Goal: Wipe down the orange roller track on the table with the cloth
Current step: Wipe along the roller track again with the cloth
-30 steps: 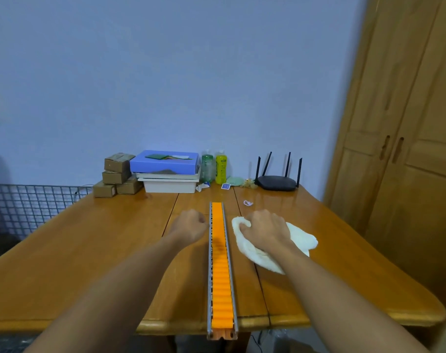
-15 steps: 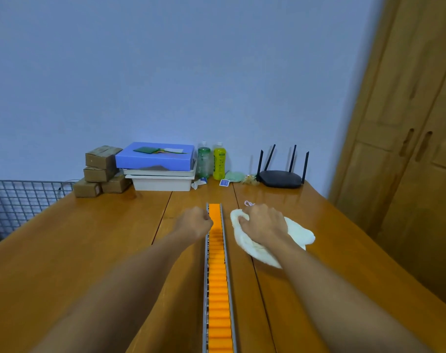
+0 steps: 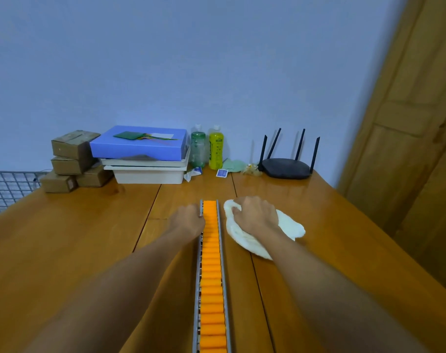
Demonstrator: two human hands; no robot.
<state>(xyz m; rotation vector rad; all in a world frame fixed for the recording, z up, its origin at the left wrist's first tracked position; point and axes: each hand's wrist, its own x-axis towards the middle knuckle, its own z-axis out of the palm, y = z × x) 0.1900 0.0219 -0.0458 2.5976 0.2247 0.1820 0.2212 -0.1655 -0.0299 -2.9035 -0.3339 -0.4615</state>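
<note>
The orange roller track, framed by grey metal rails, runs down the middle of the wooden table from its far end toward me. My left hand sits against the track's left rail near the far end, fingers curled at the rail. A white cloth lies crumpled on the table just right of the track. My right hand lies on top of it with fingers curled into the fabric, beside the track and apart from the rollers.
At the table's back stand cardboard boxes, a blue box on white trays, two bottles and a black router. A wire rack is at far left, a wooden wardrobe on the right.
The view has moved closer and tilted, so the table's near edge is out of frame. Both hands have slid slightly toward the track's far end; the right hand keeps its hold on the cloth.
</note>
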